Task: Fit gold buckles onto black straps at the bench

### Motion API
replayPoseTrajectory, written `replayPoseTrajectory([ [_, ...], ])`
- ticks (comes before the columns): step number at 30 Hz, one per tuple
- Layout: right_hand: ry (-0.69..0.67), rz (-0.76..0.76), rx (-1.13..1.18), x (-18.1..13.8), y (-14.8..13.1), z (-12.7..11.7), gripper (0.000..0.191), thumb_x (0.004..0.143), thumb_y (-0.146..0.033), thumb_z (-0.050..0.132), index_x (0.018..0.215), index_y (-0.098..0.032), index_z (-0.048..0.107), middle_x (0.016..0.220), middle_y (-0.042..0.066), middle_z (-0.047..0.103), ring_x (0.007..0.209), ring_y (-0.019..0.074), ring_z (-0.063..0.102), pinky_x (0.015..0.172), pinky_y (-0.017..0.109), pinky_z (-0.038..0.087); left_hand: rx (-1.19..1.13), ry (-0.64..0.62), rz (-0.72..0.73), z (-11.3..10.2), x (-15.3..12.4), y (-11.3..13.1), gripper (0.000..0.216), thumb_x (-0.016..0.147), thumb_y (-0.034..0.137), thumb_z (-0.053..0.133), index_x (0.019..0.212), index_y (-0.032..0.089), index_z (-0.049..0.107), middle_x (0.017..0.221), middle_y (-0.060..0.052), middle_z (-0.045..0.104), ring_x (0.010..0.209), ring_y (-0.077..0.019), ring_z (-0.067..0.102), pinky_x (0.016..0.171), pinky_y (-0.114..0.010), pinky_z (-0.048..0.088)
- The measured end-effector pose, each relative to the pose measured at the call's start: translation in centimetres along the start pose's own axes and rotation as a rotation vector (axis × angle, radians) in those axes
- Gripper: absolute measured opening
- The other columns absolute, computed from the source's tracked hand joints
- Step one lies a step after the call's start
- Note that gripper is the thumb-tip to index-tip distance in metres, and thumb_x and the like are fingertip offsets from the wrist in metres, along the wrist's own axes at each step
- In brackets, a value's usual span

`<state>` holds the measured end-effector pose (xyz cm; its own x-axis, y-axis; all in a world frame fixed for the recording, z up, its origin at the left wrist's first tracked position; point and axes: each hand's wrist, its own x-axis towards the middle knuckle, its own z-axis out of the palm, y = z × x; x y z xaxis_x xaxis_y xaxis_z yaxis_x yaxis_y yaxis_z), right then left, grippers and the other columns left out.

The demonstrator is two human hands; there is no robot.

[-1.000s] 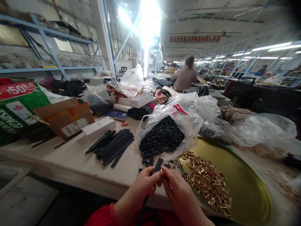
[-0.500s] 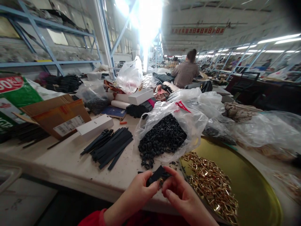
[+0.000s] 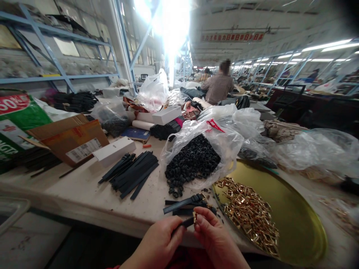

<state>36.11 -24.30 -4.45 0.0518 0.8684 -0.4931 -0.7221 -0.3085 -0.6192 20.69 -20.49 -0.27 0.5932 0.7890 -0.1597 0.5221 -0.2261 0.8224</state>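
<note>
Looking down from the head cam: left hand [image 3: 158, 244] pinches a flat, matte black strap [image 3: 186, 222], right hand [image 3: 210, 233] pinches a shiny little gold buckle [image 3: 194, 217] at its tip, just above the worktop [image 3: 84, 194] edge. Finished straps [image 3: 186, 203] lie right behind. Round brass tray [image 3: 294, 224] holds glinting buckles [image 3: 249, 213]; a crinkly plastic bag [image 3: 224, 145] spills black rubbery loops [image 3: 192, 160].

Black strap [image 3: 187, 222]: now lower and nearer the table edge, pinched flat between left hand [image 3: 159, 244] and right hand [image 3: 211, 239], no longer raised upright. Gold buckle [image 3: 194, 217]: now showing at right fingertips. Finished straps [image 3: 186, 203]: now uncovered just beyond both hands.
</note>
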Motion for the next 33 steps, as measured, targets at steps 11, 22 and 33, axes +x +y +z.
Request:
replayPoseTrajectory([
  [11,-0.006,-0.131,0.064,-1.3,2.1,-0.4,0.037,0.055,-0.029,0.082,0.084,-0.021,0.061,0.070,-0.003,0.068,0.052,0.0102,0.060,0.049,0.020,0.048,-0.181,-0.039,-0.053,1.6,-1.6,0.6,0.018,0.084,0.028,0.043,0.090,0.017,0.057,0.082,-0.003,0.063,0.074,-0.0158,0.055,0.066,-0.023,0.040],
  [22,-0.072,-0.233,-0.275,-1.3,3.0,-1.1,0.032,0.071,-0.047,0.066,0.086,-0.019,0.063,0.067,0.000,0.064,0.058,0.0148,0.058,0.053,0.025,0.045,-0.541,-0.038,-0.197,2.1,-0.6,0.1,0.017,0.077,0.032,0.048,0.072,0.016,0.048,0.063,0.003,0.052,0.053,-0.0081,0.044,0.048,-0.018,0.034],
  [33,-0.072,-0.712,-0.766,-0.9,2.7,-1.8,0.016,0.081,-0.035,0.056,0.083,-0.024,0.067,0.078,0.005,0.067,0.075,0.0199,0.060,0.069,0.029,0.047,-0.600,-0.018,-0.250,2.5,0.3,-1.3,0.022,0.072,0.037,0.053,0.070,0.017,0.045,0.058,0.004,0.049,0.051,-0.0086,0.044,0.046,-0.019,0.032],
])
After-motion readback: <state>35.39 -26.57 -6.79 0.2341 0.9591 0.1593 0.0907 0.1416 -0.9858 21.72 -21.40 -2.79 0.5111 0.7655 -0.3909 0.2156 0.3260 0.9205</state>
